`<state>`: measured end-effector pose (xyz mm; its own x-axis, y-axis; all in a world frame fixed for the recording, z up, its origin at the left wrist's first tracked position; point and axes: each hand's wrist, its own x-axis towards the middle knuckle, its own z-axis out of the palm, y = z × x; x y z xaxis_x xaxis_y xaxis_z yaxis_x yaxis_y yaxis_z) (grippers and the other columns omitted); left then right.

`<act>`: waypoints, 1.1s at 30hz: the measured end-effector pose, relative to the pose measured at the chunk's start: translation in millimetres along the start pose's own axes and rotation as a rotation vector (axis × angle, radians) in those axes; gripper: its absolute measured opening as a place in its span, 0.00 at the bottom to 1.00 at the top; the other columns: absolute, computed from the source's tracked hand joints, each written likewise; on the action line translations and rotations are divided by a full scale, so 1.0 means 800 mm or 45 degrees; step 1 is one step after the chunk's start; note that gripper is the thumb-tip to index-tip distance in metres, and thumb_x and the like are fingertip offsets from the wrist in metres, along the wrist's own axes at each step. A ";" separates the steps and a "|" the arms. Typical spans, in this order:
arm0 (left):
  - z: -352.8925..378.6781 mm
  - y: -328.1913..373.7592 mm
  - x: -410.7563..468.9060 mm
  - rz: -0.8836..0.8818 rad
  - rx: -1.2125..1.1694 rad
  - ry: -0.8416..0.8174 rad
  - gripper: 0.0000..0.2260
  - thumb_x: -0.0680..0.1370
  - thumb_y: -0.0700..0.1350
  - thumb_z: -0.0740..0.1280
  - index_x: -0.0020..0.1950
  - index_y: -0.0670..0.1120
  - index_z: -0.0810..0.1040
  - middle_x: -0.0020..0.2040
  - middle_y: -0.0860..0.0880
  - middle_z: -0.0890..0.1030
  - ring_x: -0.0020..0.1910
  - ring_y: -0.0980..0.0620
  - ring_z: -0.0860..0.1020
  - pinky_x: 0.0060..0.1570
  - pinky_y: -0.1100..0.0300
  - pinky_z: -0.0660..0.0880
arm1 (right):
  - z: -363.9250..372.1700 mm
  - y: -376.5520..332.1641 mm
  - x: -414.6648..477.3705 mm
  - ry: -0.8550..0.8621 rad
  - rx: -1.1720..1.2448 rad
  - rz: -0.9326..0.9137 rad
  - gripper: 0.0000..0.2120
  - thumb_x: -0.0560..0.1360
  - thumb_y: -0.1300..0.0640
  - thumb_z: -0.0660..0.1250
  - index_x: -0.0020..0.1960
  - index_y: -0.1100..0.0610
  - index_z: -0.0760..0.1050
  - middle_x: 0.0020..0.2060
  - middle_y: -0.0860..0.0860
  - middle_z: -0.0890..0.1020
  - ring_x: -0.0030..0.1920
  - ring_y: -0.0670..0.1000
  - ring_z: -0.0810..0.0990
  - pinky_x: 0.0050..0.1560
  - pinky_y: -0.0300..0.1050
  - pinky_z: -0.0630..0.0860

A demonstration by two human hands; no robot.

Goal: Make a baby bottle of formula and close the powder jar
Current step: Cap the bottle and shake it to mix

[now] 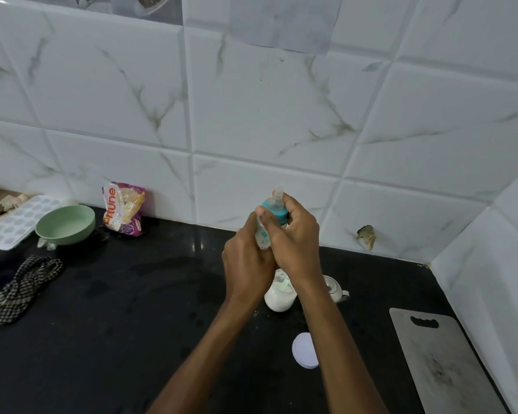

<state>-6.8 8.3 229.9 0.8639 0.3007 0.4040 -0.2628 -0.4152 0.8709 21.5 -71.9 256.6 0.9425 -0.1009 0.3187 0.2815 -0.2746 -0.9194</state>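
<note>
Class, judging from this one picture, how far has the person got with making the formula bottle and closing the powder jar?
Done: the teal collar and teat sit on the baby bottle. In hand: the left hand grips the bottle's body and the right hand its collar, above the counter. Left: the powder jar stands open, its white lid lying apart on the counter.

I see white marble-veined wall tiles (266, 115) filling the upper frame, meeting a glossy black countertop (117, 324) below; another tiled wall (497, 279) closes the right.
</note>
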 end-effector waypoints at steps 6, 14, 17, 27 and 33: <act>0.001 0.001 0.003 0.014 0.056 -0.020 0.13 0.81 0.40 0.68 0.65 0.48 0.81 0.37 0.55 0.82 0.37 0.54 0.83 0.37 0.57 0.78 | -0.003 -0.002 -0.001 -0.006 0.014 0.000 0.07 0.79 0.51 0.72 0.56 0.47 0.79 0.48 0.42 0.84 0.51 0.39 0.82 0.52 0.34 0.80; 0.003 0.004 0.007 0.014 0.096 -0.048 0.15 0.79 0.40 0.69 0.66 0.47 0.81 0.42 0.50 0.86 0.40 0.50 0.84 0.40 0.53 0.80 | -0.012 -0.001 0.004 -0.021 -0.024 0.008 0.11 0.79 0.49 0.72 0.59 0.50 0.78 0.50 0.43 0.84 0.52 0.38 0.82 0.49 0.28 0.77; 0.006 0.004 0.009 0.010 0.096 -0.048 0.16 0.79 0.39 0.70 0.67 0.47 0.80 0.42 0.49 0.86 0.40 0.49 0.84 0.41 0.49 0.81 | -0.013 -0.001 0.005 -0.011 -0.040 0.008 0.15 0.79 0.48 0.72 0.63 0.53 0.79 0.52 0.44 0.84 0.53 0.39 0.82 0.50 0.29 0.78; 0.007 0.004 0.014 0.026 0.067 -0.102 0.16 0.77 0.41 0.71 0.65 0.50 0.82 0.41 0.54 0.86 0.40 0.56 0.84 0.40 0.57 0.81 | -0.023 -0.001 0.007 -0.034 -0.029 0.025 0.18 0.78 0.48 0.72 0.65 0.52 0.77 0.54 0.41 0.83 0.54 0.36 0.81 0.52 0.31 0.79; -0.001 0.006 0.020 0.006 0.024 -0.144 0.10 0.75 0.43 0.73 0.55 0.54 0.83 0.39 0.56 0.85 0.40 0.59 0.82 0.40 0.60 0.78 | -0.041 0.008 0.003 -0.264 -0.037 0.213 0.45 0.67 0.27 0.70 0.78 0.44 0.62 0.71 0.43 0.75 0.66 0.46 0.79 0.66 0.49 0.79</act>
<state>5.6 11.9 240.6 0.9060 0.2004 0.3728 -0.2596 -0.4325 0.8635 19.5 -105.5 259.0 0.9931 0.0501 0.1059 0.1161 -0.2985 -0.9473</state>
